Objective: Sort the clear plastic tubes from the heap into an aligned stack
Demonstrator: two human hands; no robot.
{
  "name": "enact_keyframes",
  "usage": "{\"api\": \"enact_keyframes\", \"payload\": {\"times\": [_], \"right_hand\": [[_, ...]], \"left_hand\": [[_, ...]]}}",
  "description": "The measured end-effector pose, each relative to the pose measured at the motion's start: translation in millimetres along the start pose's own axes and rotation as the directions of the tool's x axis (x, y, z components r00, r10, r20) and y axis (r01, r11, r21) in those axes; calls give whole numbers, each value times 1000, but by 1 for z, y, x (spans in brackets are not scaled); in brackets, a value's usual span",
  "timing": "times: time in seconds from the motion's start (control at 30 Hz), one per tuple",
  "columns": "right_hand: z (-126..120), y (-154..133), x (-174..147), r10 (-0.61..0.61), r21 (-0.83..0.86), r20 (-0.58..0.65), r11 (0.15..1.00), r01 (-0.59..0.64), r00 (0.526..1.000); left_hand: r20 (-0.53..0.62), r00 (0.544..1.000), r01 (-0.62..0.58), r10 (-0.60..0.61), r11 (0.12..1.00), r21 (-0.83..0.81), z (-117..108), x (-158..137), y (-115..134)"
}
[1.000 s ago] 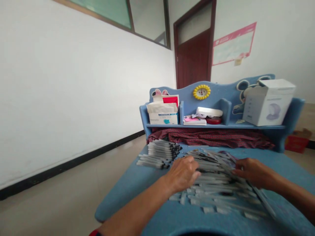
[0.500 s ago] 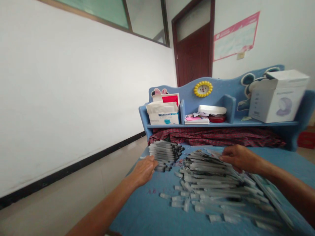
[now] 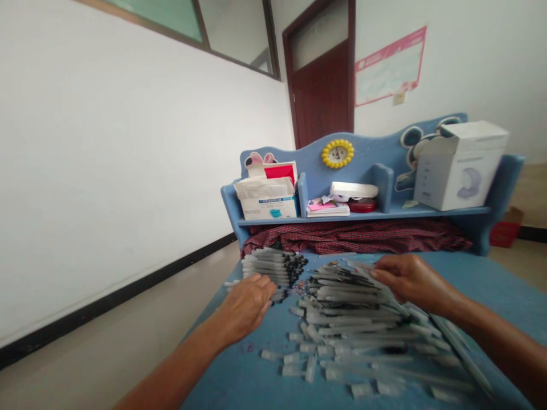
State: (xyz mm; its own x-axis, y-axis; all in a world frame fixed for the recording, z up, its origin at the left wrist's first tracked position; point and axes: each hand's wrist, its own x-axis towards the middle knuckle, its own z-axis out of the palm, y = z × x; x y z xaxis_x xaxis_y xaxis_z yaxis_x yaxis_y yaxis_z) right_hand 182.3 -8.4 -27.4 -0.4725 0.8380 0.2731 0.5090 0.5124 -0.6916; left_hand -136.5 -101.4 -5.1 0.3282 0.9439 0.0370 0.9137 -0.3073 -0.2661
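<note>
My left hand [image 3: 247,307] is at the near edge of a neat stack of capped pens [image 3: 269,266]. Its fingers are curled together, and whatever they hold is hidden under them. The stacked pens have clear barrels and black ends pointing right. Over the far right side of a loose pile of pens [image 3: 354,296], my right hand [image 3: 408,279] has thumb and fingers pinched on the end of a pen [image 3: 361,265]. Several loose translucent pen caps [image 3: 294,359] are strewn along the pile's near left side.
The blue table [image 3: 226,381] has a raised shelf at its back, with a mask box [image 3: 269,206], papers [image 3: 328,209], a red round tin [image 3: 362,205] and a large white box [image 3: 461,165]. Checked cloth [image 3: 354,236] is bunched beneath the shelf. A white wall [image 3: 128,142] stands left.
The view has turned slightly right, so the scene sits further left. My left hand has come nearer, off the stack's front pens a little. The right hand stays by the pile.
</note>
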Motion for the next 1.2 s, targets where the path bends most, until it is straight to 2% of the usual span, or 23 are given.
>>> {"api": "enact_keyframes", "payload": {"times": [0.17,0.3,0.4,0.67,0.83,1.03,1.2], "right_hand": [[14,-12,-6,-81,191,71,979,66,994],[16,-13,-5,-58,323,44,946,40,997],[11,-6,0,-5,354,-6,935,6,1000],[3,7,6,13,476,70,878,-45,997],[5,6,6,14,576,122,813,-82,992],[9,3,5,18,427,61,903,-42,998],[7,0,4,17,570,127,817,-87,992]], "left_hand": [[-156,974,-178,163,980,-91,-18,37,45],[-371,880,-370,296,918,-144,-25,72,72],[-488,819,-421,303,894,-152,-23,90,82],[-622,733,-475,276,862,-178,-1,98,87],[-651,717,-488,249,846,-214,7,94,85],[-641,732,-467,230,855,-226,8,92,85],[-645,728,-469,231,855,-223,11,93,85]]}}
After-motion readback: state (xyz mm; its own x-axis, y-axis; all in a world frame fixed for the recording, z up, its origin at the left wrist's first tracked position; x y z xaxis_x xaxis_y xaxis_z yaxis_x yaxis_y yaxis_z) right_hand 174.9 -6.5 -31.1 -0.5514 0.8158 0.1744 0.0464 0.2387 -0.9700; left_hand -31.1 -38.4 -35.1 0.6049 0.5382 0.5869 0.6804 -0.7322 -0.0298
